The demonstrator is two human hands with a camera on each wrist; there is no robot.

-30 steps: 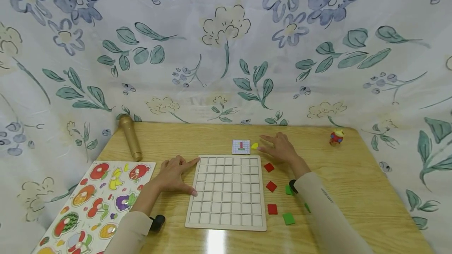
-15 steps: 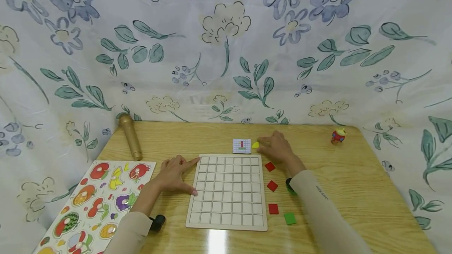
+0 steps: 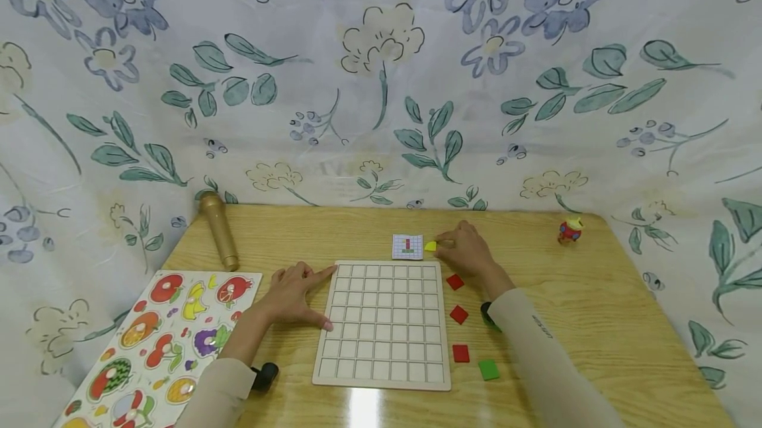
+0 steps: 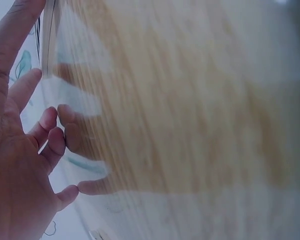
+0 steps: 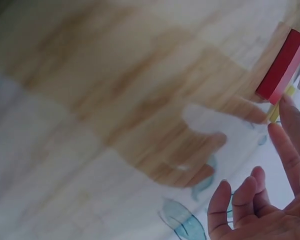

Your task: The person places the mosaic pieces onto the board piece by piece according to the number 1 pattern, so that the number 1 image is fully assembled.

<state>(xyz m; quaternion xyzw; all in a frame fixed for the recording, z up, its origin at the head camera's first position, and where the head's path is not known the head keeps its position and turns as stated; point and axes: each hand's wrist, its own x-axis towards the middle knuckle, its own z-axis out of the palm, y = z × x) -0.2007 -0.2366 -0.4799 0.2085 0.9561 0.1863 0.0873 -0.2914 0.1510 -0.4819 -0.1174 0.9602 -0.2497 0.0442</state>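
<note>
A pale wooden grid board (image 3: pixel 381 389) lies mid-table. Along its left edge rests my left hand (image 3: pixel 296 296), index finger at the top corner and thumb lower down, both extended; the left wrist view also has this hand (image 4: pixel 20 150). Beyond the board's top right corner, my right hand (image 3: pixel 467 249) pinches a small yellow rounded piece (image 3: pixel 430 247) between thumb and index finger. In the right wrist view the yellow piece (image 5: pixel 274 113) shows at the fingertips, partly behind a red square tile (image 5: pixel 282 67). Left of it lies a small printed pattern card (image 3: pixel 407 247).
Red square tiles (image 3: pixel 461 353) and a green one (image 3: pixel 489 369) line the board's right side. A fruit puzzle board (image 3: pixel 155 342) lies at left, with a gold microphone-shaped object (image 3: pixel 220 233) behind it. A small red-and-yellow toy (image 3: pixel 569 230) stands far right.
My right hand has moved slightly left and down, its thumb and index finger closing on the yellow piece. The left hand has stayed put.
</note>
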